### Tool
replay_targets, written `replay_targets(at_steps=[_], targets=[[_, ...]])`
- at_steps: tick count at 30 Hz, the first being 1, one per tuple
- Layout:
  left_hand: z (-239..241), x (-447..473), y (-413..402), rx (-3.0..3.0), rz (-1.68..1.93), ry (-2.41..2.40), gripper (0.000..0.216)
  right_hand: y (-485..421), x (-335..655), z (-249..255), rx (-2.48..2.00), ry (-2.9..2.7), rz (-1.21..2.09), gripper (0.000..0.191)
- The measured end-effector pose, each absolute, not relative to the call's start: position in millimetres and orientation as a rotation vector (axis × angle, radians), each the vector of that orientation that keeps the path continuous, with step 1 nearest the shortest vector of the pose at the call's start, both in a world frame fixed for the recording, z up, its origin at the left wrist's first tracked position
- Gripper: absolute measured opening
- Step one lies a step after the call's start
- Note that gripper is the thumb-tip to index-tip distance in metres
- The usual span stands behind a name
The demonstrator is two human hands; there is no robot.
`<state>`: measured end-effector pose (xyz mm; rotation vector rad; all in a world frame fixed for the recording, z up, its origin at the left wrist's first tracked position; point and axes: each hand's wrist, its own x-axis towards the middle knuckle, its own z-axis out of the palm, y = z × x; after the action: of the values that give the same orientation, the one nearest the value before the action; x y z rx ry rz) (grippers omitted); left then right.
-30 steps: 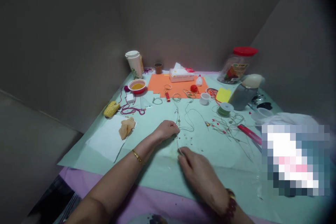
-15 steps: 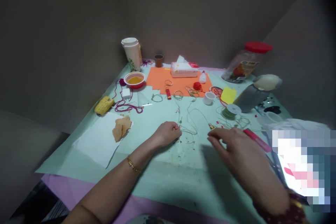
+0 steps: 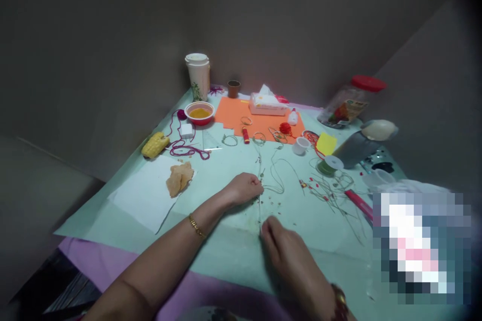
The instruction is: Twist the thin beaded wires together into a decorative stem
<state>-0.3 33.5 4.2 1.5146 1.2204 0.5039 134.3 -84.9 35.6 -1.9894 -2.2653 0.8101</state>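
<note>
My left hand (image 3: 245, 188) rests on the pale green sheet, its fingers pinched on a thin light cord (image 3: 276, 175) that loops away toward the back and right. Closer to me, my right hand (image 3: 280, 238) is closed, gripping the cord's near end. A short straight stretch of cord (image 3: 259, 210) runs between the two hands. Tiny beads or scraps (image 3: 271, 202) lie scattered beside them. Farther right are several cut cords with red bits (image 3: 320, 190), next to a spool of green cord (image 3: 330, 165).
Around the back stand a lidded cup (image 3: 198, 77), a bowl of orange liquid (image 3: 199, 113), a tissue pack (image 3: 267, 105), a red-lidded jar (image 3: 346, 103) and a leaning dark bottle (image 3: 361, 145). Corn (image 3: 155, 145) and flat brown pieces (image 3: 179, 179) lie left. A pink-red stick (image 3: 359, 204) lies right.
My right hand has moved left and toward me from near the cut cords, and now grips the cord. The cord between my hands is straight. My left hand has stayed in place.
</note>
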Motion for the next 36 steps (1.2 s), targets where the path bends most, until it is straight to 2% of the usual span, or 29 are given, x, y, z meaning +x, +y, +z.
replay_targets(at_steps=[4, 5, 8, 10, 13, 18, 23, 29, 36], targets=[[4, 0, 33, 1.534, 0.499, 1.232, 0.015, -108, 144, 56, -1.697, -2.593, 1.209, 0.016], [4, 0, 33, 1.544, 0.496, 1.236, 0.015, -103, 148, 60, -1.641, -2.565, 1.152, 0.016], [3, 0, 32, 1.562, 0.496, 1.237, 0.016, -67, 159, 60, -1.648, -2.172, 0.541, 0.022], [2, 0, 32, 1.567, 0.506, 1.235, 0.017, -37, 159, 49, -1.554, -2.020, 0.376, 0.025], [1, 0, 32, 1.583, 0.520, 1.259, 0.019, -5, 152, 27, -1.559, -1.977, 0.434, 0.026], [3, 3, 27, 1.648, 0.511, 1.373, 0.015, 0, 144, 7, -1.701, -1.878, 0.639, 0.014], [7, 7, 15, 1.658, 0.613, 1.519, 0.015, -1, 146, 6, -1.717, -1.832, 0.616, 0.008], [8, 9, 7, 1.787, 0.622, 1.530, 0.011, 0, 146, 5, -1.714, -1.862, 0.610, 0.009], [7, 8, 9, 1.860, 0.546, 1.593, 0.016, 0, 145, 7, -1.733, -1.921, 0.588, 0.013]])
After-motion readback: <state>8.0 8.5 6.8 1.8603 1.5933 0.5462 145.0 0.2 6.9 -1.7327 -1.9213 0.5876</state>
